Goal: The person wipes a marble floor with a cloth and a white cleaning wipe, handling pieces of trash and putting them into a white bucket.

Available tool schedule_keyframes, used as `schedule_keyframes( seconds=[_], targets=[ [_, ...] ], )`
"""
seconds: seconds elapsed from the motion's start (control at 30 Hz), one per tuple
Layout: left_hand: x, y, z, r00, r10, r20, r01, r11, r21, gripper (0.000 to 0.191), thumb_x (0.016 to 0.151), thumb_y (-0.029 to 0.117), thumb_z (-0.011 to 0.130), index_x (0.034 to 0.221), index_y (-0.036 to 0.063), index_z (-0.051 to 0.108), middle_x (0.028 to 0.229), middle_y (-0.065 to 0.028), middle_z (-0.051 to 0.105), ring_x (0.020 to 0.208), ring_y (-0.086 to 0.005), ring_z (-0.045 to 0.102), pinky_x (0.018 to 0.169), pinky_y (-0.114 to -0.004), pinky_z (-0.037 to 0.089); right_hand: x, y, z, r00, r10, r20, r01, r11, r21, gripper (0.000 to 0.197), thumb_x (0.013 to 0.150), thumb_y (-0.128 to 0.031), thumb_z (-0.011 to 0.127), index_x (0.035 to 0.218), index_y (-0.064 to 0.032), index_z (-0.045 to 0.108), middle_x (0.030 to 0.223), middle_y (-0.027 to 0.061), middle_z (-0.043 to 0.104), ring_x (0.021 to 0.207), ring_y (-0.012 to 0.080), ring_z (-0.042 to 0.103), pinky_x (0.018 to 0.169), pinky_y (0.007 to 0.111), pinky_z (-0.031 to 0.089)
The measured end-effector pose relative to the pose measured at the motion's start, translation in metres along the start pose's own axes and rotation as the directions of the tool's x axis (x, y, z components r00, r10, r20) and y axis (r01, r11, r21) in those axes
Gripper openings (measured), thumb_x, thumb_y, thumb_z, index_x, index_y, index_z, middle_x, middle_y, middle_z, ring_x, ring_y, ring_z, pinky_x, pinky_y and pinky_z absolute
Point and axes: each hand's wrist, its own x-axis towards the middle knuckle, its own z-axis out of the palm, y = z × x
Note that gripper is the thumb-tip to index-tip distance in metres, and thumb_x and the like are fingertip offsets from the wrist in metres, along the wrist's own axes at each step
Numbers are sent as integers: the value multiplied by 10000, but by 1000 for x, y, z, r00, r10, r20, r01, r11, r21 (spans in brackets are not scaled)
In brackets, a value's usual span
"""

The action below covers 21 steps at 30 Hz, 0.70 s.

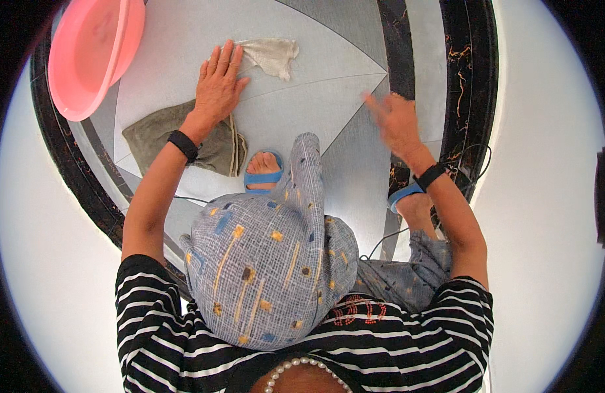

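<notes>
My left hand point(219, 86) is spread palm down at the left end of a small off-white cloth point(270, 53). Its fingertips cover part of that cloth, which lies crumpled on the grey tiled floor point(317, 110). Below this hand, a folded olive-brown towel point(160, 135) rests on the tiles, partly hidden by my wrist and forearm. My right hand point(398, 123) is off to the right, over the floor near the black marble-patterned border. It is blurred by motion, with a finger extended and nothing visible in it.
A pink plastic basin point(86, 64) stands at upper left. My feet wear blue sandals point(263, 179); my bent knee point(268, 265) fills the lower middle. A thin black cable point(381, 243) runs along the floor. White walls point(538, 196) rise beyond the black skirting point(462, 64).
</notes>
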Motion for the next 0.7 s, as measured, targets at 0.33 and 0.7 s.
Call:
schedule_keyframes(
  seconds=[0.33,0.7],
  targets=[
    [6,3,-1,1000,23,10,-23,1000,-18,665,947,309,521,1507,125,214,1563,-122,184,1423,-358,197,1111,-498,233,37,35,-6,985,173,18,-163,952,-258,746,803,-54,565,1465,-309,334,682,47,556,606,215,545,658,394,362],
    [2,7,1,1000,-11,5,11,1000,8,699,924,280,553,1508,119,204,1563,-120,182,1412,-362,217,1110,-491,228,25,21,9,995,96,-3,-96,990,-105,685,791,-27,554,1414,-277,418,750,79,593,665,268,573,666,405,358]
  ],
)
